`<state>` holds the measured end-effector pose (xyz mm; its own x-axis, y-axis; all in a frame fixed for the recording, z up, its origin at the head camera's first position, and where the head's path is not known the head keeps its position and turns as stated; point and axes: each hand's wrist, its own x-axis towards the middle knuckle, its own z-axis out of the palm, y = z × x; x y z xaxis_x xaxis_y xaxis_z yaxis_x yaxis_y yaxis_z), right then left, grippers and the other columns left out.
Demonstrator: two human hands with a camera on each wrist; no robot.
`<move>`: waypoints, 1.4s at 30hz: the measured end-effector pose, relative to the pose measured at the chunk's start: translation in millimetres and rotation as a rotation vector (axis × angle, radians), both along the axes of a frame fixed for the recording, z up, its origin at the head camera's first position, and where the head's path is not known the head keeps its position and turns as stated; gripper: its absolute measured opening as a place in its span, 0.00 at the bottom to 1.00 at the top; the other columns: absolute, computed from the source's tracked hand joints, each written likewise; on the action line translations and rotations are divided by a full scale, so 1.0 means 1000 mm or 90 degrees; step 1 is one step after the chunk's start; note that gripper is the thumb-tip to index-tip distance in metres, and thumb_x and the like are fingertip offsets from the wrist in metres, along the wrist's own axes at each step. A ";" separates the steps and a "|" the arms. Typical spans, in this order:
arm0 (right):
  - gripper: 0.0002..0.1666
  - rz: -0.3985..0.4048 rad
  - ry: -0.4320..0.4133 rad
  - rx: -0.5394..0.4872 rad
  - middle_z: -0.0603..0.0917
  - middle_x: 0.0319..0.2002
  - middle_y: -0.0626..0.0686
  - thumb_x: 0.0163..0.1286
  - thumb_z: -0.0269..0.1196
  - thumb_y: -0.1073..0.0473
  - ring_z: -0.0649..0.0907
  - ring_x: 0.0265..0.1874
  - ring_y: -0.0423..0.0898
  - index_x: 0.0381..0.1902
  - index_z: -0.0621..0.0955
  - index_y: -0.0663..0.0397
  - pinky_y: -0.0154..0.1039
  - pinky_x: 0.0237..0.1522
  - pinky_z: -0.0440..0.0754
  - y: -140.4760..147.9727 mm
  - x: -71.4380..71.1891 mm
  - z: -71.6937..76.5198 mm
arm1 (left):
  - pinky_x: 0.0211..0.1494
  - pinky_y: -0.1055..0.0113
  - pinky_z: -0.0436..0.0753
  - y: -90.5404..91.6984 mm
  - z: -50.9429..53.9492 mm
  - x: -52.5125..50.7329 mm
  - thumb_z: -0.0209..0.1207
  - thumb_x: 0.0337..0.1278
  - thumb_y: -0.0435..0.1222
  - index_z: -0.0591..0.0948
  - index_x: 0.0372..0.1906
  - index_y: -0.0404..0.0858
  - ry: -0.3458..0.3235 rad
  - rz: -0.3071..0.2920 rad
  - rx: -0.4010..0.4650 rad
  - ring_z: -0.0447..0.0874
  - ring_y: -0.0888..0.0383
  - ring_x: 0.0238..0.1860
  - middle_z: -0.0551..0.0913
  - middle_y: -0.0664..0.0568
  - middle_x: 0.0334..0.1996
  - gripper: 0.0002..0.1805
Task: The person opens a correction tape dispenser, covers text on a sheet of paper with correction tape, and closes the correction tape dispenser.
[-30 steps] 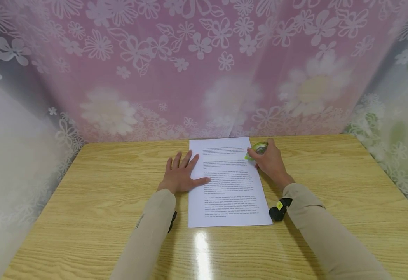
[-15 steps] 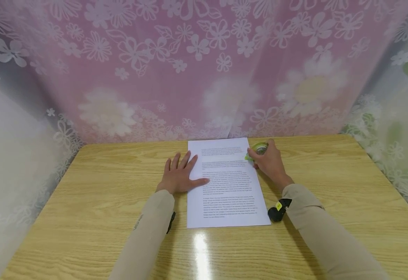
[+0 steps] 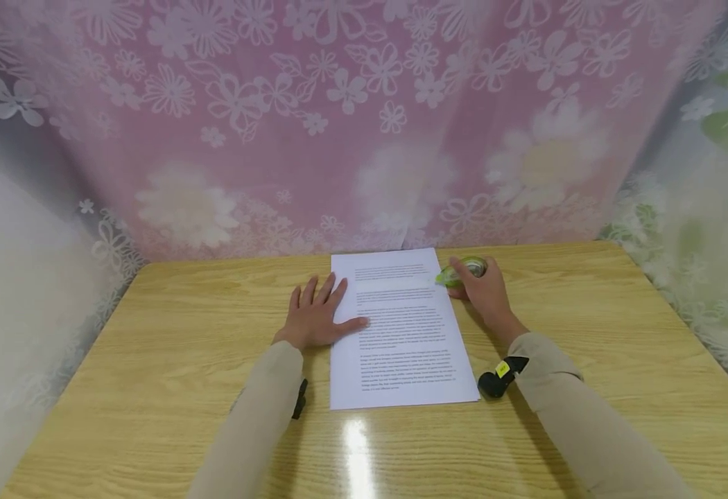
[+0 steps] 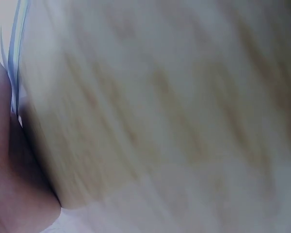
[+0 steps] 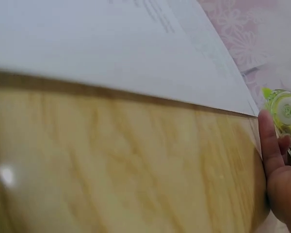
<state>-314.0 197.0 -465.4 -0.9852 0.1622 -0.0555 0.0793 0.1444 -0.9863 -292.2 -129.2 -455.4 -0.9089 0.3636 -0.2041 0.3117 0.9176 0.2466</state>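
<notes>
A stack of white printed sheets (image 3: 401,378) lies on the wooden table. My left hand (image 3: 315,320) rests on its left edge, fingers spread and thumb lying across the printed lines. In my right hand (image 3: 490,294), thumb and fingers grip a translucent green correction tape (image 3: 464,271) at the upper right edge of the paper. The tape's tip points left, over the paper's margin; contact with the sheet cannot be made out. The right wrist view shows the round body of the correction tape (image 5: 287,111) beside the fingers. Only part of the left hand (image 4: 19,189) appears, blurred, in the left wrist view.
The wood-grain table (image 3: 183,388) extends to both sides of the paper. A pink floral curtain (image 3: 314,159) hangs along its back edge, with pale curtains at either side. Black camera mounts sit on both wrists, the right one (image 3: 498,378) near the paper's lower right corner.
The correction tape has tilted and shifted slightly right relative to the paper, so more of its body shows. My left hand keeps its place on the sheet. The whole head view has shifted a little.
</notes>
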 end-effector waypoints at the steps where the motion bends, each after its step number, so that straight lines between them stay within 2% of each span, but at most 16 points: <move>1: 0.39 0.002 -0.002 -0.017 0.73 0.44 0.62 0.65 0.61 0.38 0.84 0.21 0.44 0.56 0.61 0.62 0.37 0.31 0.84 0.000 0.001 0.001 | 0.70 0.43 0.32 0.000 -0.001 0.000 0.36 0.50 0.76 0.42 0.77 0.53 0.001 0.001 0.001 0.27 0.45 0.74 0.36 0.53 0.76 0.54; 2: 0.37 0.003 -0.003 -0.028 0.73 0.43 0.61 0.66 0.60 0.40 0.84 0.21 0.44 0.55 0.62 0.62 0.37 0.31 0.84 0.001 0.002 0.001 | 0.70 0.44 0.32 0.001 0.001 0.000 0.36 0.51 0.76 0.42 0.77 0.53 -0.002 0.006 -0.006 0.28 0.46 0.74 0.36 0.53 0.76 0.53; 6: 0.26 0.007 -0.004 -0.055 0.73 0.36 0.61 0.71 0.57 0.45 0.83 0.20 0.44 0.50 0.62 0.58 0.38 0.31 0.84 0.003 0.004 0.001 | 0.70 0.45 0.31 0.000 -0.003 -0.001 0.33 0.52 0.76 0.41 0.77 0.54 0.002 0.017 0.010 0.28 0.47 0.74 0.37 0.54 0.76 0.52; 9: 0.24 0.012 -0.002 -0.076 0.73 0.30 0.59 0.70 0.58 0.44 0.82 0.19 0.44 0.49 0.63 0.54 0.39 0.30 0.84 0.005 0.007 0.002 | 0.70 0.46 0.31 -0.003 -0.008 -0.003 0.30 0.51 0.77 0.39 0.76 0.55 0.011 0.023 0.028 0.27 0.49 0.74 0.36 0.55 0.76 0.52; 13: 0.25 0.027 0.003 -0.095 0.75 0.29 0.59 0.67 0.61 0.42 0.81 0.18 0.43 0.50 0.66 0.51 0.39 0.27 0.84 0.007 0.011 0.003 | 0.70 0.45 0.32 -0.007 -0.011 -0.005 0.34 0.54 0.75 0.38 0.77 0.52 0.023 0.025 0.106 0.31 0.47 0.74 0.37 0.51 0.76 0.52; 17: 0.27 0.034 0.009 -0.076 0.75 0.29 0.56 0.65 0.61 0.40 0.77 0.18 0.42 0.51 0.70 0.51 0.36 0.22 0.81 0.005 0.014 0.004 | 0.70 0.43 0.36 -0.010 -0.004 -0.001 0.44 0.58 0.69 0.41 0.77 0.48 0.023 0.031 0.192 0.37 0.44 0.74 0.39 0.47 0.76 0.51; 22: 0.31 0.034 0.020 -0.020 0.74 0.32 0.51 0.64 0.62 0.38 0.72 0.19 0.41 0.54 0.73 0.53 0.32 0.20 0.75 0.004 0.015 0.005 | 0.70 0.42 0.44 -0.009 0.001 -0.002 0.48 0.60 0.65 0.44 0.77 0.44 0.054 0.053 0.223 0.41 0.45 0.74 0.42 0.44 0.75 0.50; 26: 0.32 0.039 0.035 0.006 0.75 0.35 0.54 0.63 0.64 0.40 0.72 0.21 0.42 0.54 0.75 0.57 0.32 0.22 0.72 0.000 0.016 0.008 | 0.68 0.39 0.48 -0.008 0.006 -0.003 0.50 0.60 0.64 0.49 0.76 0.43 0.084 0.070 0.250 0.46 0.43 0.72 0.46 0.43 0.75 0.49; 30: 0.31 0.038 0.038 -0.012 0.75 0.34 0.59 0.63 0.65 0.40 0.75 0.23 0.43 0.52 0.75 0.58 0.32 0.25 0.77 -0.004 0.019 0.013 | 0.68 0.42 0.54 -0.003 0.011 -0.002 0.52 0.57 0.65 0.53 0.76 0.44 0.091 0.086 0.299 0.51 0.44 0.71 0.52 0.46 0.74 0.48; 35: 0.29 0.055 0.037 -0.057 0.80 0.37 0.53 0.62 0.65 0.41 0.80 0.31 0.46 0.51 0.75 0.56 0.34 0.30 0.82 -0.010 0.023 0.022 | 0.63 0.50 0.67 0.006 0.016 0.002 0.57 0.56 0.61 0.60 0.73 0.46 0.081 0.109 0.383 0.63 0.50 0.67 0.61 0.51 0.70 0.44; 39: 0.28 0.081 0.051 -0.072 0.82 0.40 0.51 0.64 0.64 0.42 0.82 0.32 0.45 0.51 0.75 0.56 0.34 0.28 0.82 -0.015 0.025 0.029 | 0.59 0.55 0.72 0.015 0.020 0.005 0.61 0.56 0.56 0.65 0.71 0.44 0.066 0.104 0.469 0.70 0.51 0.61 0.67 0.50 0.66 0.40; 42: 0.28 0.107 0.063 -0.069 0.82 0.41 0.51 0.65 0.64 0.44 0.84 0.32 0.44 0.53 0.75 0.58 0.34 0.27 0.83 -0.018 0.026 0.035 | 0.58 0.56 0.73 0.019 0.022 0.007 0.62 0.56 0.54 0.68 0.69 0.43 0.056 0.098 0.504 0.73 0.51 0.58 0.71 0.48 0.63 0.38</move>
